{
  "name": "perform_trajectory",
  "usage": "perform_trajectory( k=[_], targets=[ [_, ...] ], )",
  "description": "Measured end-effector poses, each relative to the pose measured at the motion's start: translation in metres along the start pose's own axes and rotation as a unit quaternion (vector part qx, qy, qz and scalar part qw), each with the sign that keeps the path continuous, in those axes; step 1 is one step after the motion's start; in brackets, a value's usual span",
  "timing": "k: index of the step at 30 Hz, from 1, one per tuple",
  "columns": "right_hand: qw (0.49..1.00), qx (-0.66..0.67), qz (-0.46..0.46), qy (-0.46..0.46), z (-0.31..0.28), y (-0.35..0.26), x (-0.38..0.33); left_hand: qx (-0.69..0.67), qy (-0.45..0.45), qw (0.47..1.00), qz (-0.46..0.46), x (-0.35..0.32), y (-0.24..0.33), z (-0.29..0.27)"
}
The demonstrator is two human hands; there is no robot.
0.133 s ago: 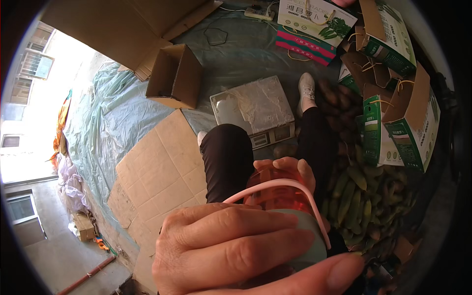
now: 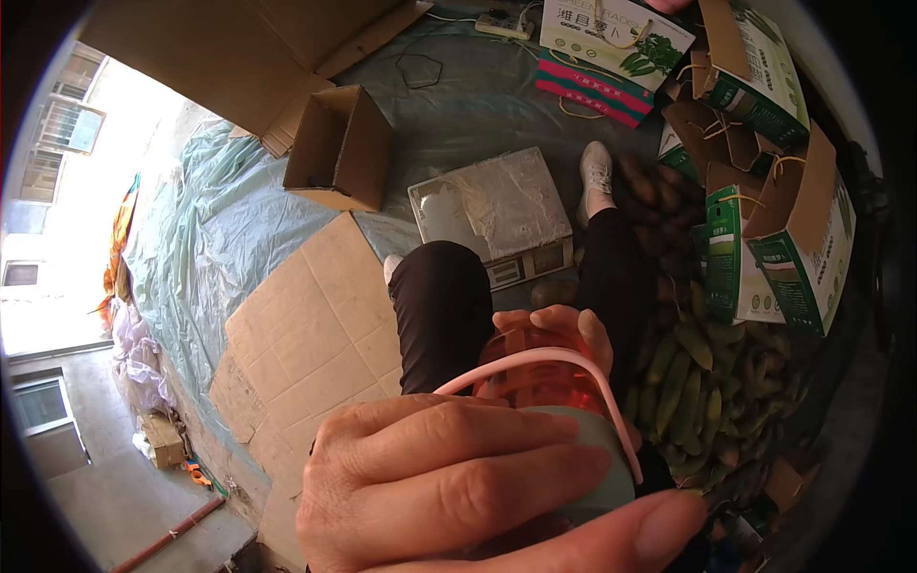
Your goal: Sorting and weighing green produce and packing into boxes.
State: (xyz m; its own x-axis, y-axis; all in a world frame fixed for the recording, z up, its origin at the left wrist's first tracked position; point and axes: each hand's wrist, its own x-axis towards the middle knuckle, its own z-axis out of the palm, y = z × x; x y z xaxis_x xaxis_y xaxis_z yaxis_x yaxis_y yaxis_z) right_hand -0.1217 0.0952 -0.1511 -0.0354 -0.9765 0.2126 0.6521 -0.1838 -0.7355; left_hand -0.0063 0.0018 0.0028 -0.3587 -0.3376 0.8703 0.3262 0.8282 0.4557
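A water bottle (image 2: 540, 384) is in my two hands, close in front of me, with a see-through red body, a grey-green lid (image 2: 611, 468) and a pink carrying loop (image 2: 540, 355). My left hand (image 2: 430, 477) is closed over the lid, its fingers bent across the top and its thumb on the near side. Beyond the loop, fingertips of my right hand (image 2: 573, 328) curl around the far side of the red body. The rest of that hand is hidden behind the bottle and my left hand.
Between my legs and beyond lies a taped white box (image 2: 506, 205). An open brown carton (image 2: 339, 143) and flat cardboard (image 2: 306, 320) are left on plastic sheeting (image 2: 205, 220). Green radishes (image 2: 683, 382) heap at the right, near printed gift boxes (image 2: 793, 239). Darker roots (image 2: 659, 196) lie by my shoe.
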Motion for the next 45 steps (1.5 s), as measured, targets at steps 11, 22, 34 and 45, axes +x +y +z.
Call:
perform_trajectory(
  k=[11, 22, 34, 45],
  targets=[
    [1.0, -0.025, -0.016, -0.009, -0.004, 0.001, 0.003, -0.047, -0.08, 0.993, -0.072, 0.028, 0.009, -0.02],
    [0.979, -0.137, -0.132, -0.078, -0.016, -0.003, 0.027, 0.037, -0.142, 0.97, -0.193, -0.006, -0.004, -0.02],
    [0.99, -0.13, -0.035, -0.048, -0.033, 0.014, 0.028, 0.138, -0.317, 0.909, -0.231, 0.003, -0.016, -0.02],
    [0.994, -0.09, -0.037, -0.053, -0.041, 0.027, 0.037, 0.285, -0.467, 0.823, -0.154, -0.01, -0.018, -0.011]
  ],
)
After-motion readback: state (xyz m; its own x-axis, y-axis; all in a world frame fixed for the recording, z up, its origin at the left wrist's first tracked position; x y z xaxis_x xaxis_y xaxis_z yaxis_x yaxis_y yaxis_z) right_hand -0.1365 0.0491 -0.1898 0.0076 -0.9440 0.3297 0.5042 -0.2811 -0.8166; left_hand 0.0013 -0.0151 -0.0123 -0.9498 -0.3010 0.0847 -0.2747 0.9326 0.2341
